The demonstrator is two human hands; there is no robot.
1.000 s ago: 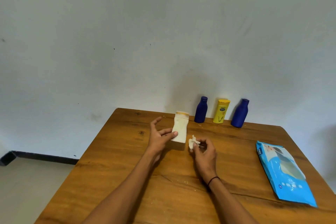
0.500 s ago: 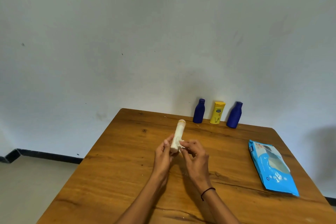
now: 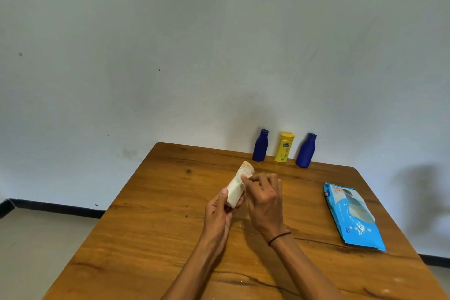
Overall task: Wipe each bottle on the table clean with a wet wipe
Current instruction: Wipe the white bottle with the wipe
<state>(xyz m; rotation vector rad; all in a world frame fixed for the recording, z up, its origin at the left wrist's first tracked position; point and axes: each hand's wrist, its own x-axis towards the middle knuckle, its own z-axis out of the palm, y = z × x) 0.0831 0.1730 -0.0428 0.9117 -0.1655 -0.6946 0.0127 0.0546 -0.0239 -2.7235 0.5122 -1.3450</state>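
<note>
Counter: brown wood with dark grain lines and knots, pale crumbs scattered, far edge against the wall.
Wall: plain grey-white, a few small dark marks, dark skirting at the floor.
Floor: pale, left of the counter.
White bottle: lifted above the counter's middle, tilted, top pointing toward the wall.
Left hand: curled around the white bottle's lower end.
Right hand: fingers bent, fingertips pressed to the white bottle's side; the wipe cannot be made out.
Three bottles: blue, yellow, blue, upright along the counter's far edge.
Wipes pack: blue, flat on the counter's right side.
</note>
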